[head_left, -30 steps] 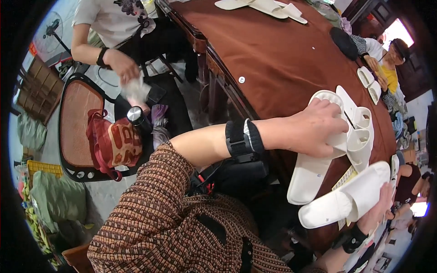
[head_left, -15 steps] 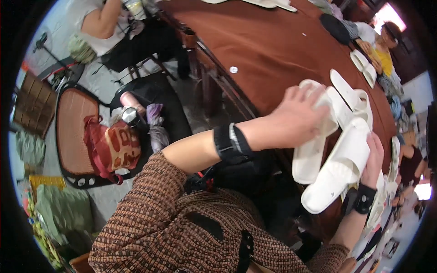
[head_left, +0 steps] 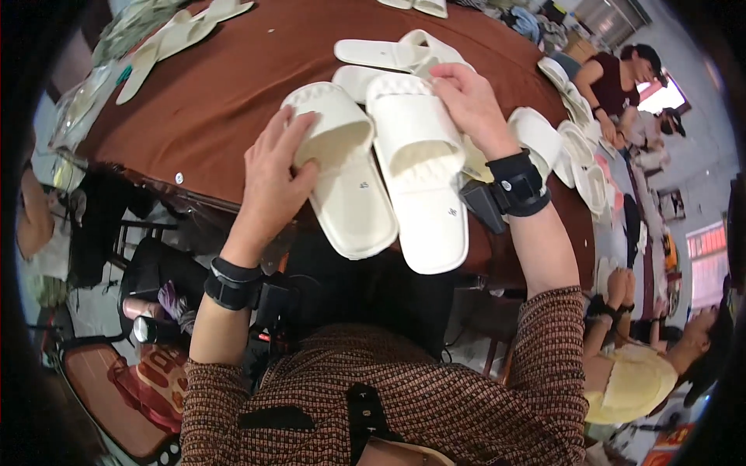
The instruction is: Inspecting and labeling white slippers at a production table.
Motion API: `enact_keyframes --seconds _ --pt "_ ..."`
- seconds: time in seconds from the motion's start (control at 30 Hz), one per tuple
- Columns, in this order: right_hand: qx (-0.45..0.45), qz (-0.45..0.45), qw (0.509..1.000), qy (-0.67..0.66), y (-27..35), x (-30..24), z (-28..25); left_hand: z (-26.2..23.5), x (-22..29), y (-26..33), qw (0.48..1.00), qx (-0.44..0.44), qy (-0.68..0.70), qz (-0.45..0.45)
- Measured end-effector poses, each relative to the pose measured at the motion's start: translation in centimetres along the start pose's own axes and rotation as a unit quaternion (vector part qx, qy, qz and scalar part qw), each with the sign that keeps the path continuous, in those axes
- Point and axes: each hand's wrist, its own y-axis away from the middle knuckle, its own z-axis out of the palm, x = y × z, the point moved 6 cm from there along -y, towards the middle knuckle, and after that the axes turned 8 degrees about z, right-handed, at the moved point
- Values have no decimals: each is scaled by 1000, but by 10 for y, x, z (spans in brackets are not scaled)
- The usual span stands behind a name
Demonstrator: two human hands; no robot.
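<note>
Two white slide slippers lie side by side over the table's near edge, toes pointing away from me. My left hand (head_left: 276, 175) grips the left slipper (head_left: 353, 206) by its outer side, fingers over the strap and thumb near its opening. On the other side my right hand (head_left: 472, 109) holds the right slipper (head_left: 431, 221) at the strap's outer edge, its fingertips close to the toe. The heels of both hang towards me, with small dark marks on the insoles. Just beyond them lies another pair of white slippers (head_left: 369, 53), partly hidden.
A brown cloth covers the table (head_left: 225, 101). More white slippers (head_left: 536, 140) lie to the right, and a strip of joined white pieces (head_left: 175, 39) at the far left. A chair with a red bag (head_left: 155, 380) stands at lower left. Several people sit along the right.
My view has swung to the right. My left hand has moved from above the left slipper to its outer side, and the two slippers now lie evenly side by side.
</note>
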Motion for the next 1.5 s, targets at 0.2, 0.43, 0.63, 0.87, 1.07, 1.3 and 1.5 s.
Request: enact_keyframes --seconds 0.2,0.43,0.63,0.87,1.07,1.3,1.5 --pt "-20 -130 990 52 54 -29 -17 9 -11 -3 999 -8 34 11" --pt "-48 -125 990 38 144 -52 -31 6 -12 -4 997 4 77 -2" --pt "21 -89 995 44 193 -19 -26 -4 18 9 998 45 28 25" --pt "54 -161 983 70 196 -19 -3 -1 36 23 999 21 33 7" --pt "45 -114 992 6 193 -10 1 -14 58 23 996 42 -52 51" --pt "37 -132 991 -7 185 -13 3 12 113 18 977 -152 5 148" --pt "24 -146 988 33 186 -16 11 24 113 19 967 -198 -32 157"
